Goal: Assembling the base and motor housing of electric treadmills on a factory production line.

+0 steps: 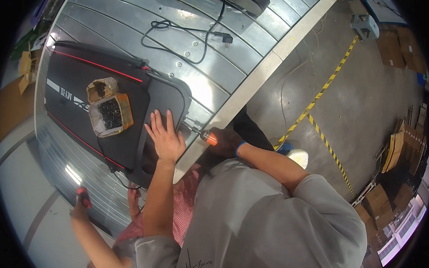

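A large black machine housing point(69, 110) with red stripes lies on the metal slatted table. My left hand point(165, 139), bare, rests flat with fingers spread on the black frame point(168, 95) at the housing's near right end. In a dark glove with a blue cuff, my right hand point(225, 142) is wrapped round the orange handle of a screwdriver point(208, 137). Its shaft points left and up to the outer edge of the frame; whether the tip sits in a screw is too small to tell. An open small carton point(111, 114) of small black parts stands on the housing.
A black power cable point(204, 42) with a plug lies on the slatted table point(116, 19). At the left, a co-worker's hand point(80, 202) holds a red tool point(84, 197). Yellow-black tape point(326, 83) marks the floor on the right, with cardboard boxes point(380, 201) beyond.
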`<state>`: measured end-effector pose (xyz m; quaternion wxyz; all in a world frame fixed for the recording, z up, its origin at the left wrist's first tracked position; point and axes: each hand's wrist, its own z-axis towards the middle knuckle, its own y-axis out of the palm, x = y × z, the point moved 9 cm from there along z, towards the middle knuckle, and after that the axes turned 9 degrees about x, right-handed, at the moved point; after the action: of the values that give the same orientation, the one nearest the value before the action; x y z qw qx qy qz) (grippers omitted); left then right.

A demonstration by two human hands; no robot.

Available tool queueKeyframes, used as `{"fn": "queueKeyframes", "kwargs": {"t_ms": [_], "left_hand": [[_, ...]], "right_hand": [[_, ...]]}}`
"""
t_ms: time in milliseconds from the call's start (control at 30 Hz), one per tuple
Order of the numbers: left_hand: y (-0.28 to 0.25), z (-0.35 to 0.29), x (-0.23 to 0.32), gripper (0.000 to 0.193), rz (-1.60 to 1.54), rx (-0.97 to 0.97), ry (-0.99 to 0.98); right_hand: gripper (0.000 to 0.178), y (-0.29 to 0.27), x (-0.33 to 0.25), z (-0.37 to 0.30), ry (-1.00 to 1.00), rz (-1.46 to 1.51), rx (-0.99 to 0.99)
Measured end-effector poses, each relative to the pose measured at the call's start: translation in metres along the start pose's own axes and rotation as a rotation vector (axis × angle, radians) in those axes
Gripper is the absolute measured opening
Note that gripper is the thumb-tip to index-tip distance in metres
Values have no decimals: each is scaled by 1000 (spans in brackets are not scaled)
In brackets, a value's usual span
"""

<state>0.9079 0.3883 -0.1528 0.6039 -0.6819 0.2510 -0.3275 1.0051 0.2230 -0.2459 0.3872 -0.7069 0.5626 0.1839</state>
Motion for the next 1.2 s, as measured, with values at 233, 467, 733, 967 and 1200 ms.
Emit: {"fn": "queueKeyframes", "kwargs": {"t_ms": [233,467,733,967,1200], "left_hand": [[-21,3,-12,95,-56,5,-37],[-99,49,-123,24,-252,771,-307],[-13,68,-293,16,-109,27,-665],[-42,88,-245,22,-96,103,-543],[-77,79,-225,13,-191,558,-746]], "right_hand": [[50,-2,-23,5,-69,-54,10],[58,-66,-16,-21,88,-315,-105],[62,-139,-28,-59,42,-337,171],[56,-194,-15,-32,88,-256,243],[51,-215,-61,130,-92,-214,-187]]}}
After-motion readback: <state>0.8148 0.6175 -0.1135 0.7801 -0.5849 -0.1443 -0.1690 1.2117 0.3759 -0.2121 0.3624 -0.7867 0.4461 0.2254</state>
